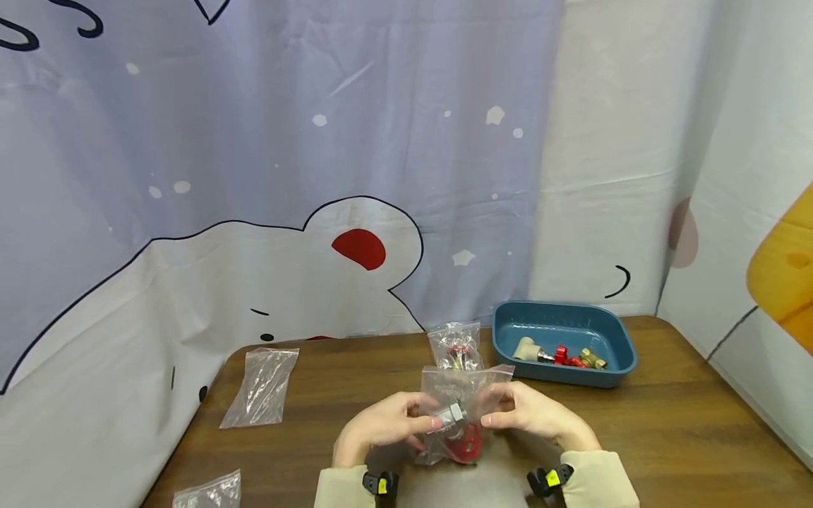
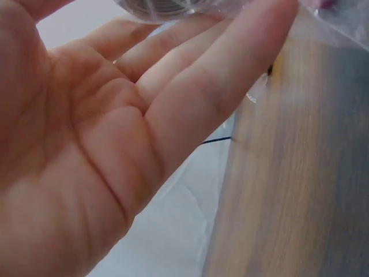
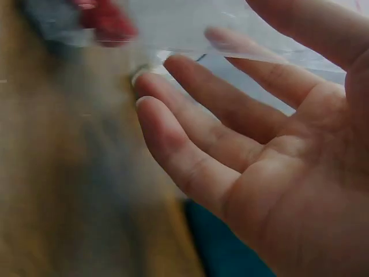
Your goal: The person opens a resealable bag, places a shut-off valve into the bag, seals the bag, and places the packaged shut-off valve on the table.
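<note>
A clear plastic bag (image 1: 438, 381) is held up over the front middle of the table. Inside it are a silver hex-nut metal fitting (image 1: 452, 415) and a red handle-like part (image 1: 466, 443). My left hand (image 1: 384, 427) grips the bag from the left, its thumb against the fitting and other fingers behind. Ridged metal (image 2: 167, 7) shows above those fingers in the left wrist view. At the bag's right edge is my right hand (image 1: 540, 416), thumb and fingers apart and loosely bent. Some of its fingers (image 3: 230, 43) show through the film in the right wrist view.
Behind the bag lies another clear bag (image 1: 454, 339) holding a red-and-brass part. A blue tray (image 1: 625, 346) at the back right contains several pipe fittings and valves. Two flat clear bags, one farther back (image 1: 263, 388) and one nearer (image 1: 212, 492), lie at the table's left.
</note>
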The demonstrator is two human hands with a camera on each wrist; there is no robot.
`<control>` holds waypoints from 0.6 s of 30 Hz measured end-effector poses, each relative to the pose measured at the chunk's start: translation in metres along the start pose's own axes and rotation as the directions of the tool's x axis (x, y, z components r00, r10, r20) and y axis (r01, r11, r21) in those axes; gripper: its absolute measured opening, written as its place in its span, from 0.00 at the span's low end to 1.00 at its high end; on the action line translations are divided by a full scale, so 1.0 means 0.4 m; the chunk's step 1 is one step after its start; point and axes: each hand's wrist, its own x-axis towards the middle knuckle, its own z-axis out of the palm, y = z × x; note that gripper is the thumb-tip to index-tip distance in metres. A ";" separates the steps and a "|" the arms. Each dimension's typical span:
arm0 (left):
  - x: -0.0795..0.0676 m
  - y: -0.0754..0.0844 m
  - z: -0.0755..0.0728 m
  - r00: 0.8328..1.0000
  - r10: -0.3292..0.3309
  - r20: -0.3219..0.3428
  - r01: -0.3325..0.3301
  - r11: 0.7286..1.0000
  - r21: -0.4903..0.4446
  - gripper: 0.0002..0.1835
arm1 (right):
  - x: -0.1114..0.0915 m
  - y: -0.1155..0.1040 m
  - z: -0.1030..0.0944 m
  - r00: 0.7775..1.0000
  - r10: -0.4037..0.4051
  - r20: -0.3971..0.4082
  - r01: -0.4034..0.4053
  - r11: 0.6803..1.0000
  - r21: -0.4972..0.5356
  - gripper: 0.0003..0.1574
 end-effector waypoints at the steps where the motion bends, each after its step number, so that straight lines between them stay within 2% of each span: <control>1: 0.002 -0.001 0.001 1.000 0.013 0.001 -0.013 1.000 -0.003 0.18 | -0.001 0.008 0.005 1.000 0.011 0.012 -0.011 0.999 0.031 0.13; 4: 0.002 -0.008 0.006 0.999 0.040 -0.012 -0.040 0.999 -0.002 0.17 | -0.003 0.024 0.020 0.999 0.037 0.027 -0.040 0.989 0.139 0.14; 8: -0.015 -0.035 0.017 0.994 0.076 -0.073 -0.078 0.997 -0.014 0.17 | 0.001 0.027 0.046 0.998 0.063 0.004 -0.062 0.965 0.254 0.15; 13: -0.033 -0.057 0.034 0.978 0.100 -0.182 -0.106 0.994 -0.021 0.15 | 0.011 0.023 0.064 0.997 0.057 -0.050 -0.041 0.959 0.280 0.15; 18: -0.029 -0.049 0.042 0.961 0.114 -0.253 -0.120 0.993 -0.010 0.17 | 0.028 0.009 0.062 0.992 0.058 -0.111 -0.033 0.976 0.217 0.12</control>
